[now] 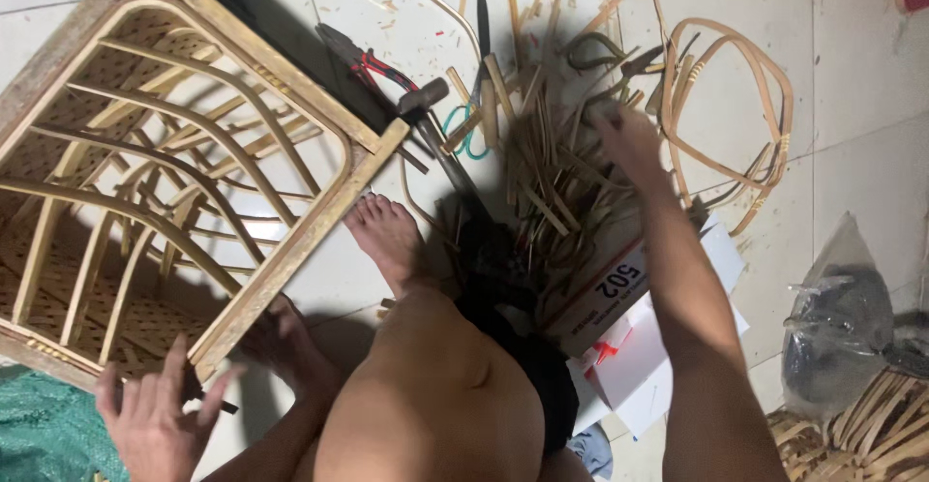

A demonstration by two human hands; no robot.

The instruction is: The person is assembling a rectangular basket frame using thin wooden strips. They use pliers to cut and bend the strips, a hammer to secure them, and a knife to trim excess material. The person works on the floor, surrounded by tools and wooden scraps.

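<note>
A bamboo and rattan frame (164,163) with curved slats lies tilted on the tiled floor at the left. My left hand (160,414) is at its near corner, fingers spread, touching the frame's edge. My right hand (627,138) reaches forward into a pile of short bamboo strips (552,182); whether it grips any strip is unclear. My bare foot (387,235) and knee sit between the frame and the pile.
Red-handled pliers (373,64), a hammer (426,100) and a dark blade lie beyond the pile. Looped rattan strips (735,85) lie at the right. A cardboard box (610,284) and white paper sit under my right arm. A plastic bag (837,322) and woven basket (861,434) are at lower right.
</note>
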